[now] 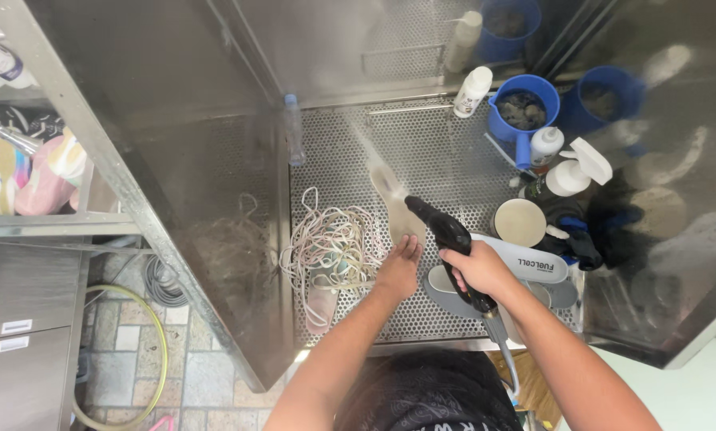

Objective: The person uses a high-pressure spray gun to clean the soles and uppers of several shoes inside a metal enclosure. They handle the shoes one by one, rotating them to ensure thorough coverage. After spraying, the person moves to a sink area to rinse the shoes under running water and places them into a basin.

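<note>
My right hand (pixel 480 270) grips a black spray gun (pixel 446 231) whose nozzle points up and left at a pale shoe insole (pixel 396 201) on the perforated steel work surface (pixel 438 144). A faint jet streams from the nozzle over the insole. My left hand (pixel 398 267) presses on the near end of that insole, fingers flat. A hose runs down from the gun's handle toward my body. Just right of my hands lie more insoles (pixel 525 259), white and grey.
A tangle of white shoelaces (pixel 334 247) lies left of my hands. A blue jug (pixel 522 112), white bottles (pixel 474 89), a spray bottle (pixel 581 164) and a round lid (pixel 519 221) stand at the back right. Steel walls enclose the booth. Shoes (pixel 30 172) sit on a shelf at far left.
</note>
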